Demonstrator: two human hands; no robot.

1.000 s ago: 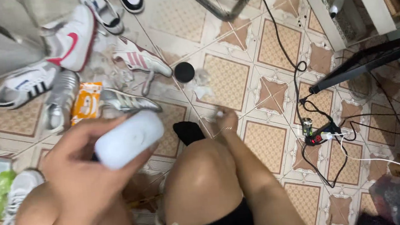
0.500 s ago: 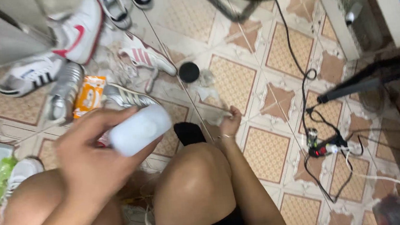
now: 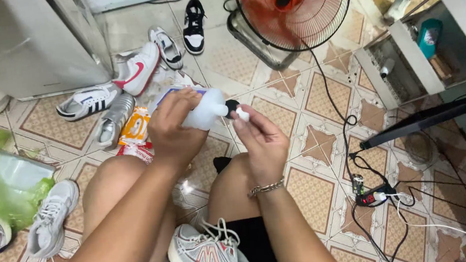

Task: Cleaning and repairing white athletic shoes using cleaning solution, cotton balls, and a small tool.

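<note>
Hands meet over the knees, above the tiled floor [image 3: 317, 191]. Left hand [image 3: 174, 133] is wrapped around a white squeeze bottle [image 3: 204, 110], holding it on its side with the nozzle pointing to the right. Right hand [image 3: 262, 139] pinches a small white bit [image 3: 243, 114] at the nozzle, likely the cap, with a black round lid [image 3: 231, 105] just behind the nozzle. It looks like the bottle is being opened or closed at its tip; a small twist or pull with the right fingers is what the move seems to need, while the left hand keeps the bottle steady. Just below the bottle, a grey and red sneaker [image 3: 210, 256] rests in the lap. Left of the bottle lie more shoes [image 3: 90, 101] and an orange packet [image 3: 134, 126]. Far right of the bottle run black cables [image 3: 353, 154] and a power strip [image 3: 369, 196]. Behind the bottle stands a red fan [image 3: 295, 7]. Open room is best right over the knees.
</note>
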